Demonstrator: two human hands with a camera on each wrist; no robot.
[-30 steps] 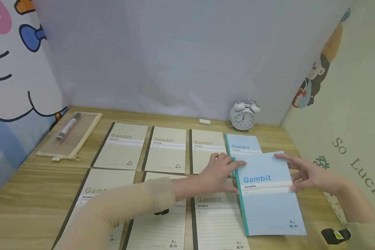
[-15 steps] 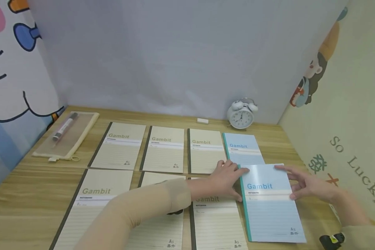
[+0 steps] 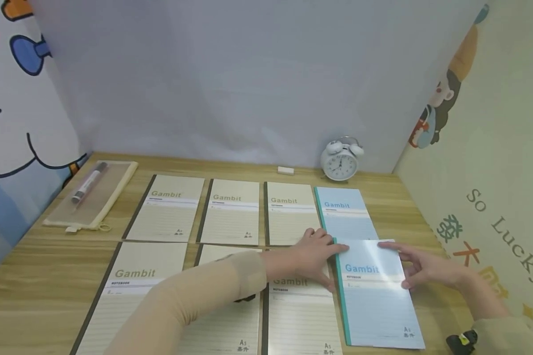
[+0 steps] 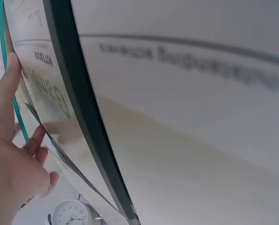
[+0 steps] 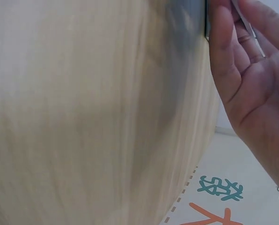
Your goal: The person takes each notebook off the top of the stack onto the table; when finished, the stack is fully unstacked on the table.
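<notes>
A light blue Gambit notebook [image 3: 375, 303] with a teal spine lies at the front right, its top edge close to a second blue notebook [image 3: 344, 209]. Whether it is fully flat on the table cannot be seen. My left hand [image 3: 308, 254] reaches over a beige notebook [image 3: 302, 320]; its index finger touches the blue cover's top left corner and its thumb lies beside the spine. With my right hand [image 3: 431, 268] I pinch the right side, index finger over the top corner and thumb at the edge. The right wrist view shows those fingers [image 5: 223, 51] partly cut off.
Several beige notebooks, such as one at the far left [image 3: 166, 209], lie in two rows on the wooden table [image 3: 22, 291]. A mesh pouch [image 3: 108, 197] with a marker [image 3: 89, 182], a white eraser [image 3: 285, 170] and an alarm clock [image 3: 339, 162] stand farther back. A wall borders the right.
Both hands have brought the blue notebook toward the front and lowered it, uncovering more of the far blue notebook. The left thumb has come off the spine.
</notes>
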